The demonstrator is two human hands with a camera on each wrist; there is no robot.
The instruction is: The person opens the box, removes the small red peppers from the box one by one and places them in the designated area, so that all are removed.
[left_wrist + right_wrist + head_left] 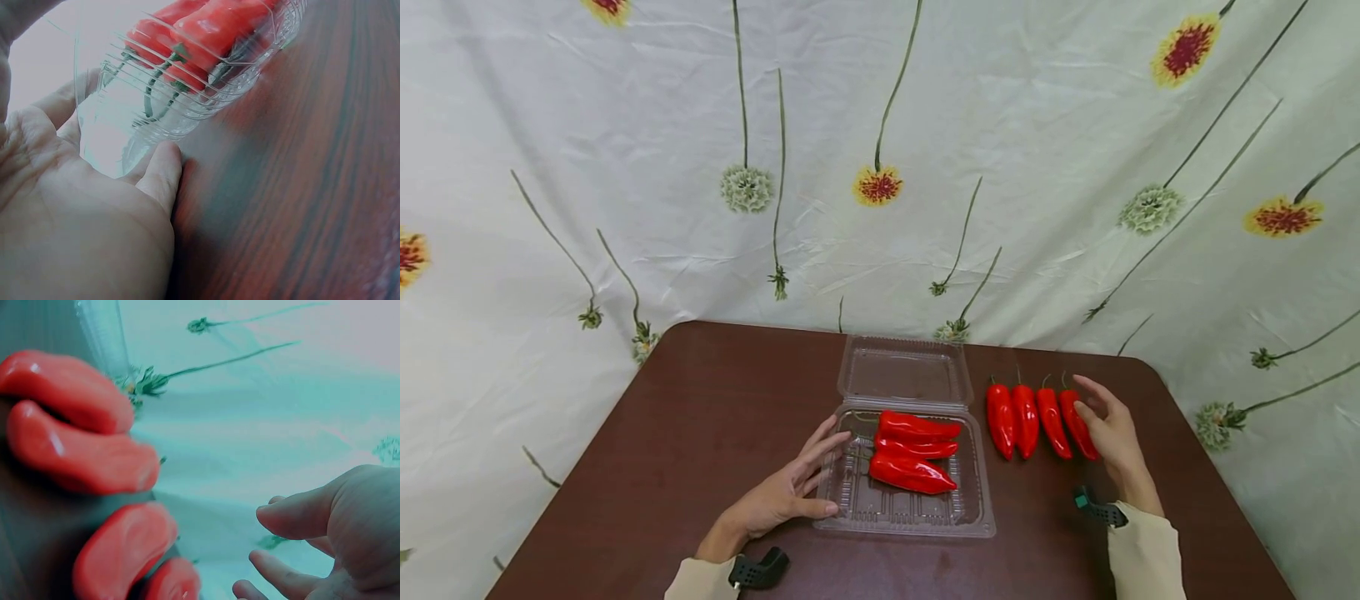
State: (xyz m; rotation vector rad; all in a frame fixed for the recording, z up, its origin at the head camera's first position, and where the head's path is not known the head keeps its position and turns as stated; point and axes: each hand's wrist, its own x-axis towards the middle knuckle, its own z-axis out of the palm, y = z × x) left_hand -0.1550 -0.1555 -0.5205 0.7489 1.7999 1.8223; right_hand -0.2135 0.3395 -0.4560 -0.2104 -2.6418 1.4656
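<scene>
Four loose peppers (1025,421) look light and slippery; I'd pinch mid-body. My right hand (1112,432) gapes empty beside them; my left hand (781,496), fingers spread, touches the box (917,527).

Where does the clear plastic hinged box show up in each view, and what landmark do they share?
Head: the clear plastic hinged box, lower half, just right of centre.
Left wrist: upper left to top centre.
Right wrist: only a strip, upper left.
Shared landmark: the dark brown wood-grain table.
</scene>
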